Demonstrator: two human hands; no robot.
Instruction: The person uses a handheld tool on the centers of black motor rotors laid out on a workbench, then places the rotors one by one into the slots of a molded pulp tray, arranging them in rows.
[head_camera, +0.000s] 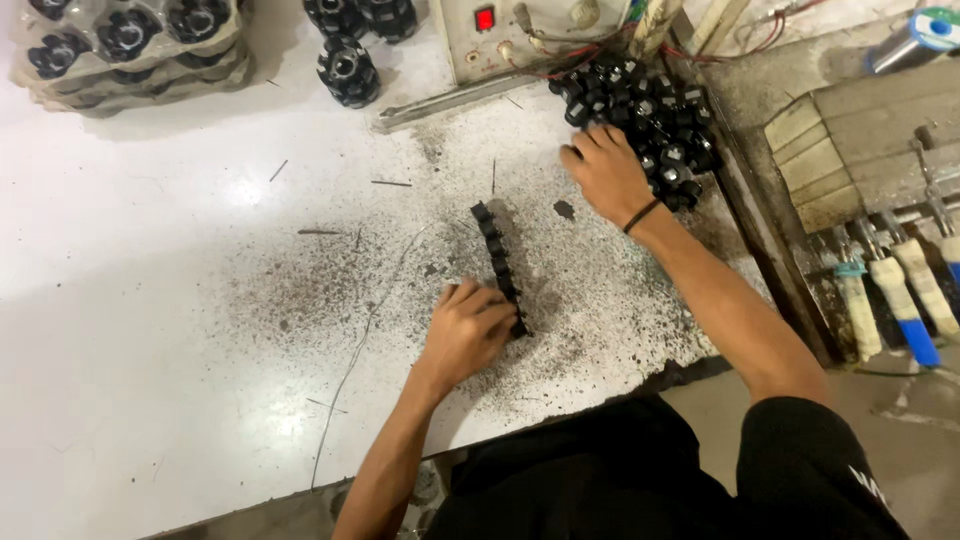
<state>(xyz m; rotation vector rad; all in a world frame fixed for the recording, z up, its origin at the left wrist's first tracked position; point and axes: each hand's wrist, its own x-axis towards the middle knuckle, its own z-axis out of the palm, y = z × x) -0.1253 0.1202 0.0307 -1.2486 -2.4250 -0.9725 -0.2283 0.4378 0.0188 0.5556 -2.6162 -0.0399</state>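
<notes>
A row of small black parts (497, 262) lies lined up on the white table (150, 300). My left hand (465, 332) rests at the near end of that row, fingers curled against the last pieces. My right hand (605, 172) reaches into a heap of small black parts (650, 110) at the back right, fingers down among them; whether it holds one is hidden.
Clear trays of black round parts (125, 45) sit at the back left, with stacked black round pieces (347, 70) beside them. A switch box with a red light (490, 30) and a metal bar (450, 100) stand behind. Several tool handles (900, 295) hang at the right.
</notes>
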